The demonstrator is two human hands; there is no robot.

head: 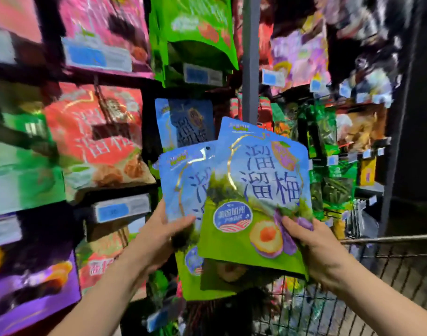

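Front pouch (256, 190), blue on top and green below, sits in the middle of the view, near the camera, and overlaps the rear pouch (183, 185) to its left. Large blue characters on it read "溜溜梅". A round badge lower down reads "美国加州" above a smaller line too fine to read, beside a picture of a halved plum. The rear pouch has the same design, with its writing mostly covered.

The right hand (314, 248) pinches the front pouch at its lower right corner, thumb across the face. The left hand (159, 236) grips the rear pouch at its left edge, thumb in front.

Farther off, a matching blue pouch (190, 122) hangs on the rack. To its left a red pouch (96, 137) carries the same characters, blurred. A blue price tag (121, 208) below it is unreadable. A wire cart (389, 263) stands near right.
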